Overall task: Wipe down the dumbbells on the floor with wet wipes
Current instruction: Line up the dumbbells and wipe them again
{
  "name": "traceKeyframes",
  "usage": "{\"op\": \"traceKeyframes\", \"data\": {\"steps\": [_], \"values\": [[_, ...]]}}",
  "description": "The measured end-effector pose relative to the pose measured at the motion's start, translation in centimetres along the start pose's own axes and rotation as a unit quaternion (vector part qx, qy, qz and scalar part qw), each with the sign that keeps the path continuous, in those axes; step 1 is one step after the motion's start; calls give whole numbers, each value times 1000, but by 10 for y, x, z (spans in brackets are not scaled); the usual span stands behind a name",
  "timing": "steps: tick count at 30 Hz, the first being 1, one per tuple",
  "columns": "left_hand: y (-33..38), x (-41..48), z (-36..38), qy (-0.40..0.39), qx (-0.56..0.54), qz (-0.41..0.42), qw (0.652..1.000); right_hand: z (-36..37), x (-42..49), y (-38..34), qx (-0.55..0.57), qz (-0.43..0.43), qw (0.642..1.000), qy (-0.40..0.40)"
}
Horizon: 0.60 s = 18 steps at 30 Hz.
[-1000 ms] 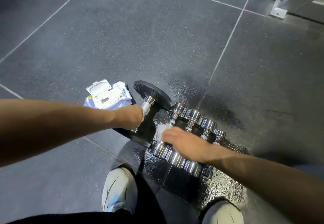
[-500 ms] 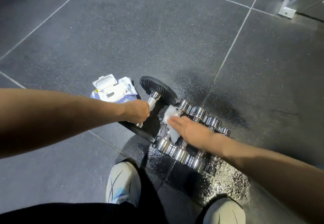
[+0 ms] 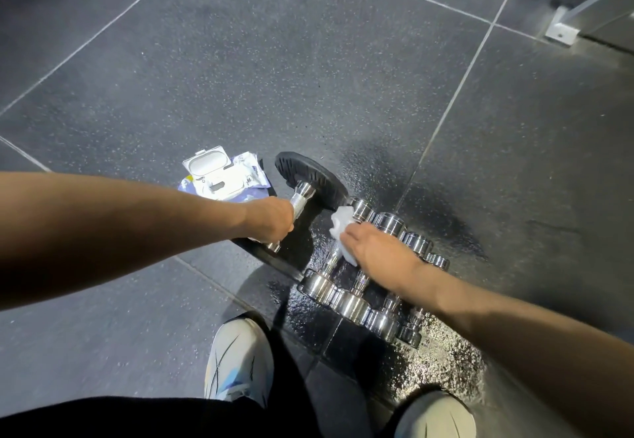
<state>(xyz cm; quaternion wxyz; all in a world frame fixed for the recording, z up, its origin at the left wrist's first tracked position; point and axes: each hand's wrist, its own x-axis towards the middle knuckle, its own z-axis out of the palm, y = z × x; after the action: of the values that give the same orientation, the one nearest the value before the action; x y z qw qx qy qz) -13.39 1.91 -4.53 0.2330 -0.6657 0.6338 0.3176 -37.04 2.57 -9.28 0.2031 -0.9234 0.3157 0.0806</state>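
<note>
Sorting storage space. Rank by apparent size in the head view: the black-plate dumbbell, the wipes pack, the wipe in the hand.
black-plate dumbbell
wipes pack
wipe, partly under the right hand, full size unsure

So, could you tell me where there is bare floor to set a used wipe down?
Free: the dark speckled floor beyond the white-lidded wipes pack and the black-plated dumbbell, and the tile right of the row of chrome dumbbells. Crowded: the gap between those dumbbells, where the left hand grips the handle and the right hand presses a white wipe.
</note>
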Motion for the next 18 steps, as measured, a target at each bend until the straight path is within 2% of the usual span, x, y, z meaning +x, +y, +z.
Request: {"op": "traceKeyframes", "data": {"steps": [4,7,9,14,18], "values": [[-1,1,0,-10,33,25,999,11,-25,-6,-17,-16,1000,-1],[-3,3,1,-6,20,17,1000,11,-34,17,-36,61,997,38],[-2,3,0,-8,22,15,1000,11,-44,23,-25,91,995,32],[2,1,-2,-24,38,-4,999,19,-54,4,20,-30,997,-71],[6,-2,-4,-14,29,-16,999,10,-47,20,16,47,999,-4]]}}
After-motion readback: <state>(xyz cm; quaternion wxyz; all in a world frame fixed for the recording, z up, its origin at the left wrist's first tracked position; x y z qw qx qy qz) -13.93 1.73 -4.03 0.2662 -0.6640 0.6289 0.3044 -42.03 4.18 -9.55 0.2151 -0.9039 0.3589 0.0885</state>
